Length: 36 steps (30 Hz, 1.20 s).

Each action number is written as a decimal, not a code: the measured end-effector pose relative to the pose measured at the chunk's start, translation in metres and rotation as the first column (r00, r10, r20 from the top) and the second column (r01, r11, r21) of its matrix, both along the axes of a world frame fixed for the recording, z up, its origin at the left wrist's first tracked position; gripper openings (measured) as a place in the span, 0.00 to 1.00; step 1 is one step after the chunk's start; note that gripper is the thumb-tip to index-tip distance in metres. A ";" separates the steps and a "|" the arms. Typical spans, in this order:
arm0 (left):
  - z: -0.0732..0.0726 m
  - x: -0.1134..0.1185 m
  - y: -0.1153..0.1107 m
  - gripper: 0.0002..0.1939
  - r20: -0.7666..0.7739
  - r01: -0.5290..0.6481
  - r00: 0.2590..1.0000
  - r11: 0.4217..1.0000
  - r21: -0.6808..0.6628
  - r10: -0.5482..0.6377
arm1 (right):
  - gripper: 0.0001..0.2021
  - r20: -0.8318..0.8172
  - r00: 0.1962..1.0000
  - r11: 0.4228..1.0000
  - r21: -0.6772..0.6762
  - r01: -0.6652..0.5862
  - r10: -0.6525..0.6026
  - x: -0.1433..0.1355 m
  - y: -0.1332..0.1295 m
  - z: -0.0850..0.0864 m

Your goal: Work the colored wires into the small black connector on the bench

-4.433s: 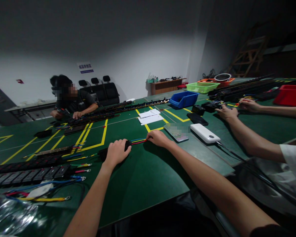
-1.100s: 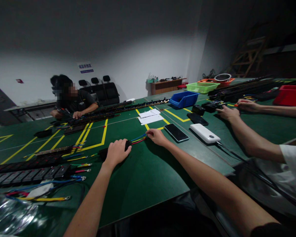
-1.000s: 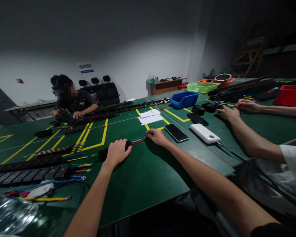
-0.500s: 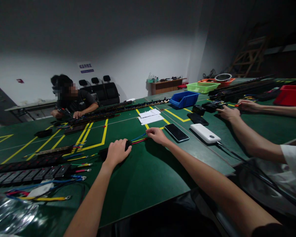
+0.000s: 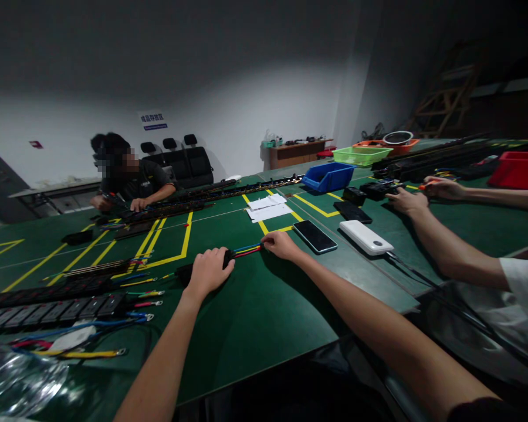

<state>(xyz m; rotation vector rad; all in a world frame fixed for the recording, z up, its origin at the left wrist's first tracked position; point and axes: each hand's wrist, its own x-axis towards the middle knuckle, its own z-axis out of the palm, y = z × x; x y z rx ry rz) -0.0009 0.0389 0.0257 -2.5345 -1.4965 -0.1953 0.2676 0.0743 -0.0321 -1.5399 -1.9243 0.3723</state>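
My left hand is wrapped over a black block lying on the green table. Blue, yellow and red wires run from the block's right end to my right hand, whose fingertips pinch them at their far end. The three wires lie close together, nearly straight. Just right of my right hand rests a phone with a dark screen. White papers lie beyond the wires.
Rows of black socket modules with ring-ended wires lie at left, near a clear plastic bag. A white power bank, blue bin and red bin stand at right. A co-worker's hands work there; another person sits far left.
My right hand has dropped slightly, and the blue wire, raised apart before, now lies close beside the yellow and red ones. My left hand has stayed on the black block.
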 end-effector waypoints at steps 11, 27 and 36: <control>0.001 0.000 -0.001 0.24 -0.006 -0.007 1.000 1.000 -0.010 0.007 | 0.09 0.074 0.996 0.999 0.015 -0.041 0.040 0.002 -0.003 0.005; 0.002 0.001 -0.002 0.24 -0.011 -0.005 1.000 1.000 0.004 0.005 | 0.13 0.299 0.953 0.996 0.047 -0.070 0.053 -0.001 -0.013 0.016; 0.004 0.001 -0.003 0.24 -0.007 -0.009 1.000 1.000 -0.015 0.009 | 0.15 0.418 0.902 0.990 0.039 -0.136 0.107 -0.005 -0.023 0.028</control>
